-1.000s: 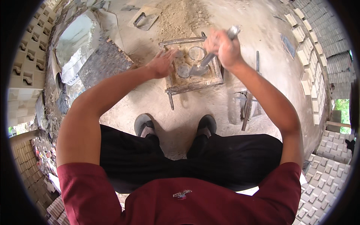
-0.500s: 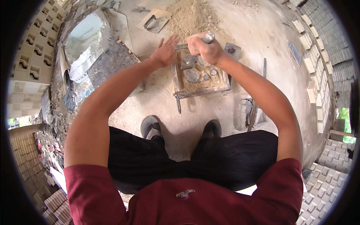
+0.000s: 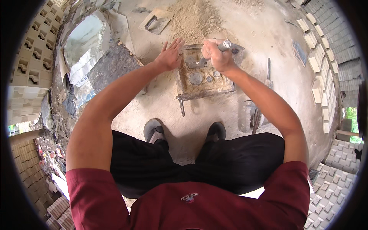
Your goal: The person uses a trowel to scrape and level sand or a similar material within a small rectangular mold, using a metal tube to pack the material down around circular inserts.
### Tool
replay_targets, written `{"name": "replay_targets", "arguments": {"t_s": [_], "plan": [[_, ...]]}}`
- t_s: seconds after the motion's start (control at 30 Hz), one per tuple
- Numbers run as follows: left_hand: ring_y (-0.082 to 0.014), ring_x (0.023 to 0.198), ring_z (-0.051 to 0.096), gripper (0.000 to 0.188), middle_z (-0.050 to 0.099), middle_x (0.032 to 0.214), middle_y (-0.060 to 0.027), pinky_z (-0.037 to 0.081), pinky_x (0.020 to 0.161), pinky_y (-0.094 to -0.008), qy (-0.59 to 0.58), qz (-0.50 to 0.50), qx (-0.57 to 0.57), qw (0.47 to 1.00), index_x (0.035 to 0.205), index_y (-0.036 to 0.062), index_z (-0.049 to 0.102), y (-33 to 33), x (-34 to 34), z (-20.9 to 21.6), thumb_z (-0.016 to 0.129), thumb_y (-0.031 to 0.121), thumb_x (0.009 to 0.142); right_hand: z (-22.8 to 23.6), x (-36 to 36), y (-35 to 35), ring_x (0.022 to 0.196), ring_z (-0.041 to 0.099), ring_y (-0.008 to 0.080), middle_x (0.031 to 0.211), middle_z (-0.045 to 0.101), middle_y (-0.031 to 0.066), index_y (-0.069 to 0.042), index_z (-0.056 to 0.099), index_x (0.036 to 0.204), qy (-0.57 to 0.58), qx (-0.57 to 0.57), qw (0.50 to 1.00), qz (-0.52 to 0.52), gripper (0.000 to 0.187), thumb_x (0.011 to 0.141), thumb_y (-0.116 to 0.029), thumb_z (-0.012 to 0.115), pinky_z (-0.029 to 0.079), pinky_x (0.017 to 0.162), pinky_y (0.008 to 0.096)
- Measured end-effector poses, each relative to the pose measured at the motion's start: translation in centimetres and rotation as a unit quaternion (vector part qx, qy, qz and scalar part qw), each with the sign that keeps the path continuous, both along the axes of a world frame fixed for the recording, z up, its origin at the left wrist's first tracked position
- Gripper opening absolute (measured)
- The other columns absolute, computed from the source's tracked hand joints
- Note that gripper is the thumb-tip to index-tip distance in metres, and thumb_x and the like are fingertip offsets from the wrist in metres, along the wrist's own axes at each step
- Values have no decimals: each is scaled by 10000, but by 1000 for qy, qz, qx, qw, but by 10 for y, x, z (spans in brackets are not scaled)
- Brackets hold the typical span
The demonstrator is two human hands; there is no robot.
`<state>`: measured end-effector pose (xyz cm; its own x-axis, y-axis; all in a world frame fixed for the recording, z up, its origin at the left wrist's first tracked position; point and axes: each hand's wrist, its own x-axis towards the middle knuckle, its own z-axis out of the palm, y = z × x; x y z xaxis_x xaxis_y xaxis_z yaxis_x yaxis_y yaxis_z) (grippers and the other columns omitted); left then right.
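Observation:
My right hand (image 3: 219, 58) is closed around a grey, round-ended metal rod (image 3: 225, 45), above the far right part of a square mould frame (image 3: 207, 94). What the rod's lower end meets is hidden behind the fist. My left hand (image 3: 169, 56) lies flat with fingers outstretched, beside the frame's far left corner. Inside the mould is sandy material with several round grey discs, among them a large one (image 3: 196, 78) and a small one (image 3: 209, 79). A dark, irregular piece (image 3: 193, 63) sits between the hands. A handle (image 3: 181, 107) sticks out from the near side.
Beyond the mould rises a sand heap (image 3: 195, 19), with a handled float (image 3: 154, 22) to its left. An opened sack of white powder (image 3: 85, 42) and a dark board (image 3: 113, 63) lie left. Metal tools (image 3: 256, 117) rest at right. Pale blocks (image 3: 318, 61) line the right side.
My right hand has shifted right and slightly nearer with the rod, uncovering more of the mould's middle. The left hand stays almost in place.

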<state>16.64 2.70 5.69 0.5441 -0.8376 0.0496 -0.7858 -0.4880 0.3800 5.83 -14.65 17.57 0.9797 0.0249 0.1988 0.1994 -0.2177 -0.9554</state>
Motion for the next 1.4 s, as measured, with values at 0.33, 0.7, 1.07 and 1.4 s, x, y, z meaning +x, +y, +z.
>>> {"name": "replay_targets", "arguments": {"t_s": [0.33, 0.7, 1.07, 1.4], "plan": [[-290, 1487, 76, 670, 115, 1598, -156, 75, 1191, -539, 13, 25, 63, 998, 1487, 28, 209, -9, 0, 5, 453, 213, 891, 19, 7, 10, 438, 341, 87, 483, 390, -19, -140, 379, 512, -12, -3, 961, -277, 616, 993, -516, 456, 295, 443, 275], [-285, 1486, 88, 650, 142, 1594, -154, 76, 1191, -537, 35, 22, 115, 993, 1491, 26, 218, -7, 1, 7, 440, 237, 918, 22, 47, 2, 441, 306, 70, 495, 391, -39, -157, 381, 538, 28, 83, 942, -323, 580, 967, -524, 509, 247, 431, 269], [-287, 1484, 108, 631, 205, 1577, -162, 57, 1185, -565, 11, 74, 98, 992, 1477, 34, 258, -8, 16, 11, 465, 223, 912, 39, 17, 16, 516, 378, 117, 567, 444, -2, -128, 440, 576, 116, 42, 941, -315, 550, 953, -516, 544, 426, 576, 320], [-288, 1474, 151, 613, 228, 1570, -160, 77, 1188, -544, 12, 57, 71, 996, 1474, 35, 269, -28, 11, 1, 460, 203, 916, 2, -20, -15, 449, 278, 107, 483, 343, -36, -152, 357, 500, -25, -37, 984, -175, 571, 989, -388, 533, 301, 508, 287]]}}
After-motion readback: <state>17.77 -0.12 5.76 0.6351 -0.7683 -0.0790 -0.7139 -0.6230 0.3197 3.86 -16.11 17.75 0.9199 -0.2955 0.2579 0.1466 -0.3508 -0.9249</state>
